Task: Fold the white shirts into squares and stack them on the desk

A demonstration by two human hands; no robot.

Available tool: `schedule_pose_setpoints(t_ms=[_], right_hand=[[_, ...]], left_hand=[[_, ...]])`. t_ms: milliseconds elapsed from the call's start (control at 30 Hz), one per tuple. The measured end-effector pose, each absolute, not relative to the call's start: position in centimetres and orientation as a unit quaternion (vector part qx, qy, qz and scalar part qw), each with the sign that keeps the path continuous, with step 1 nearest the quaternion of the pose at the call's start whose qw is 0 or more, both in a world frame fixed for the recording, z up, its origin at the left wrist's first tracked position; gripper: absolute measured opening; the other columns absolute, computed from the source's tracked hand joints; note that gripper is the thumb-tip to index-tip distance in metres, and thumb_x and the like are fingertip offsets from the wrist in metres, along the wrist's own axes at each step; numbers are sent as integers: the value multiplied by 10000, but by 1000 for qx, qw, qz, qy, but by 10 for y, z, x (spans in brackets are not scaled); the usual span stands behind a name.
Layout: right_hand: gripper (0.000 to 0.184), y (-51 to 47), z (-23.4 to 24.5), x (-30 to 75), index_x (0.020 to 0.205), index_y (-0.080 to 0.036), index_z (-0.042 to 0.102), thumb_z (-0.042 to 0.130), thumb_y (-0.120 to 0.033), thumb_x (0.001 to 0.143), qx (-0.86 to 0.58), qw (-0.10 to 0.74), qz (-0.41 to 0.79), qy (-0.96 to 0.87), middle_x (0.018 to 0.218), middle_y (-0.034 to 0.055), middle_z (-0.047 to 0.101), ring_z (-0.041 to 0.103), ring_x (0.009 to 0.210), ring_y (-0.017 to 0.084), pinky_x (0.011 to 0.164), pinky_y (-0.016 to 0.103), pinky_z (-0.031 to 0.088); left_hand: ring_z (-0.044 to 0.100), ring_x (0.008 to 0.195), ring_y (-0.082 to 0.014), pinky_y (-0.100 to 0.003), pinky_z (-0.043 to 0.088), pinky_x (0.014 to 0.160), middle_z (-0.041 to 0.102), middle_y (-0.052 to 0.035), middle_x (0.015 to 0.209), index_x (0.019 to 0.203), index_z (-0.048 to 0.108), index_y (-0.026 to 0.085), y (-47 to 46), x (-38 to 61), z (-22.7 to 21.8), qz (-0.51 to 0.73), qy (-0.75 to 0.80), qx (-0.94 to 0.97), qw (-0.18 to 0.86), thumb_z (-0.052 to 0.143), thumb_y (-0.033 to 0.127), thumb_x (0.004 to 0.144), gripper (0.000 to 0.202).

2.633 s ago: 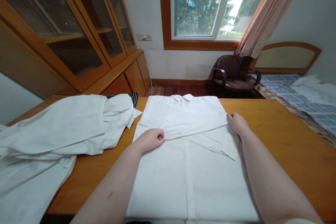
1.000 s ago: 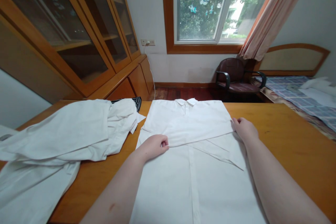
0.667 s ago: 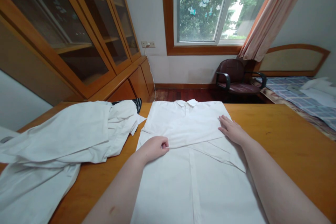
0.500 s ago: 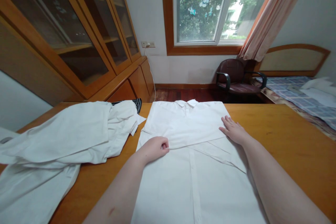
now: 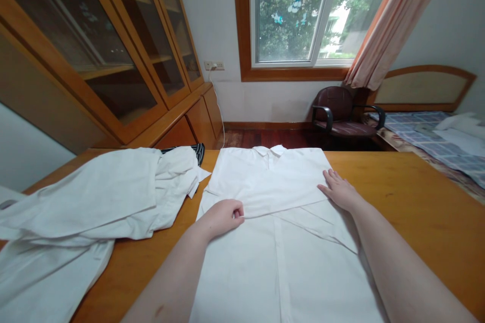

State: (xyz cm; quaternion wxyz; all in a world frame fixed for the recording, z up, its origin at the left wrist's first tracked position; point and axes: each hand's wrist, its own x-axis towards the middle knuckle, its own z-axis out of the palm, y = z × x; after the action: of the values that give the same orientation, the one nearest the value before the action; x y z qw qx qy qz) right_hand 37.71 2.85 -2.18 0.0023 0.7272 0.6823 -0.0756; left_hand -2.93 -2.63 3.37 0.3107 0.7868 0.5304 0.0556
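White shirt [image 5: 322,282] is lying on the table [image 5: 413,207]; the left hand [image 5: 226,216] is curling closed, pinching its folded edge [image 5: 287,209], while farther off the right hand [image 5: 338,191] is lying flat and spread, gripping nothing; pressing evenly outward is probably keeping layers smooth

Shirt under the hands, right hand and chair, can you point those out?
Shirt [image 5: 280,248]: head view, on its front strip.
Right hand [image 5: 340,193]: head view, on its back.
Chair [image 5: 333,103]: head view, on the backrest.
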Motion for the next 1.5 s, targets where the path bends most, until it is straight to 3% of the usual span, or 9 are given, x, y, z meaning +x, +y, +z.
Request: schedule_pose_setpoints(t_ms=[167, 300, 467, 667, 900, 1200, 1500], right_hand=[[778, 27, -16, 378, 1486, -124, 191, 253, -605, 878, 762, 26, -93, 641, 1551, 115, 119, 131, 1415, 307, 1089, 598, 169], [792, 25, -16, 383, 1490, -117, 182, 248, -611, 873, 776, 28, -99, 623, 1548, 120, 137, 140, 1409, 329, 1077, 625, 169], [786, 25, -17, 386, 1478, -103, 216, 234, -611, 878, 770, 14, -67, 634, 1543, 144, 151, 146, 1406, 338, 1069, 636, 163], [679, 25, -15, 381, 1486, -169, 208, 261, -520, 907, 691, -41, -68, 718, 1554, 90, 121, 102, 1423, 247, 1121, 501, 171], [637, 25, -18, 375, 1460, -203, 294, 268, -521, 908, 678, 2, -74, 731, 1536, 67, 215, 140, 1416, 253, 1120, 496, 190], [684, 24, -13, 374, 1483, -215, 224, 235, -574, 902, 703, 37, -89, 704, 1549, 34, 144, 136, 1418, 268, 1101, 569, 186], [568, 29, -17, 392, 1387, -205, 428, 259, -490, 926, 726, -93, -82, 676, 1479, 63, 359, 311, 1363, 249, 1101, 468, 267]], left_hand=[[544, 678, -139, -233, 367, 592, 625, 12, 750, 725, 610, 214, -26, -32, 32, 51, 532, 785, 313, 535, 261, 696, 94], [541, 666, -136, -230, 362, 579, 626, 20, 733, 723, 614, 215, -28, -35, 35, 36, 528, 786, 320, 562, 253, 679, 78], [574, 738, -160, -250, 391, 630, 648, -7, 789, 801, 627, 216, -24, -39, 39, 91, 547, 778, 294, 443, 323, 830, 214], [585, 914, -197, -282, 405, 770, 666, -70, 970, 886, 635, 196, -8, -59, 32, 132, 672, 719, 115, 387, 267, 872, 258], [614, 835, -188, -269, 410, 683, 684, -42, 902, 823, 641, 209, -3, -81, 24, 51, 711, 680, 173, 519, 321, 793, 168], [607, 804, -211, -283, 388, 650, 671, -53, 861, 741, 581, 209, -2, -79, 21, 42, 729, 668, 146, 510, 379, 788, 190], [615, 784, -200, -266, 392, 647, 685, -51, 824, 774, 619, 203, -4, -76, 30, 67, 730, 650, 199, 478, 401, 819, 247]])
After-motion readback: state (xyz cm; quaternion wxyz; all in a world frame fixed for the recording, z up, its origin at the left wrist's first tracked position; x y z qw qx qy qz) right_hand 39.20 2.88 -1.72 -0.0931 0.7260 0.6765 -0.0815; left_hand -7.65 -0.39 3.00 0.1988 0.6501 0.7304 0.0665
